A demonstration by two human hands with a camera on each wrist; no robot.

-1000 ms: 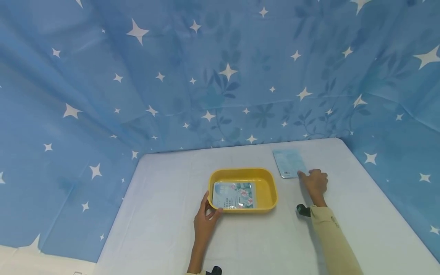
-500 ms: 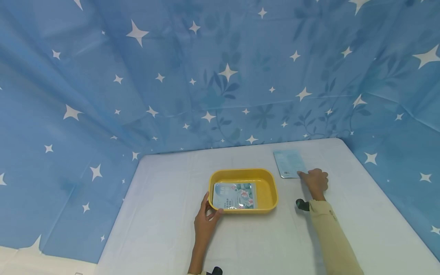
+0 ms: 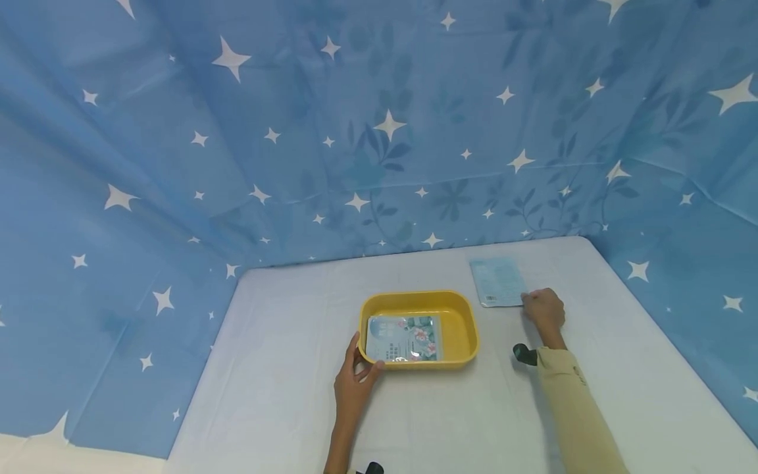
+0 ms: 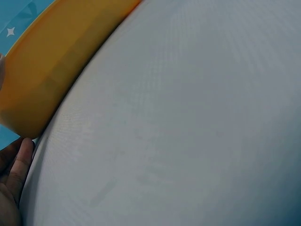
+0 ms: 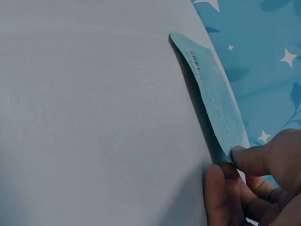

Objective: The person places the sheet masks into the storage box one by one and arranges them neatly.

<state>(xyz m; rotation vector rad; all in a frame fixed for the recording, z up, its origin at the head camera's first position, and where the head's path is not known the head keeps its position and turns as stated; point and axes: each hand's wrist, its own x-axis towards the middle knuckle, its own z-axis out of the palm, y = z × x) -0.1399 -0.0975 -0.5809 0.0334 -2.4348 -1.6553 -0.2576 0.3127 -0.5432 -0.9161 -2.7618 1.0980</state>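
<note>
My left hand (image 3: 354,388) holds the near left corner of a yellow plastic tray (image 3: 462,329), thumb at the front rim and fingers along the left side. In the left wrist view, fingertips (image 4: 27,147) touch the tray's lower corner. Inside the tray lies a flat sheet mask packet (image 3: 403,337) with a floral print. Farther right, my right hand (image 3: 545,309) pinches the near right corner of a second, pale blue sheet mask packet (image 3: 499,282). The right wrist view shows the thumb on top of this packet (image 5: 214,101), its held corner bent and its edge slightly raised.
Both hands work over a white-covered table (image 3: 284,316). A blue curtain with white stars (image 3: 379,164) hangs behind it and along the sides. Small dark devices (image 3: 524,354) sit at both wrists.
My right hand has turned a little and its fingers have curled in at the packet's corner, now pinching it. My left hand and the tray stay practically in place.
</note>
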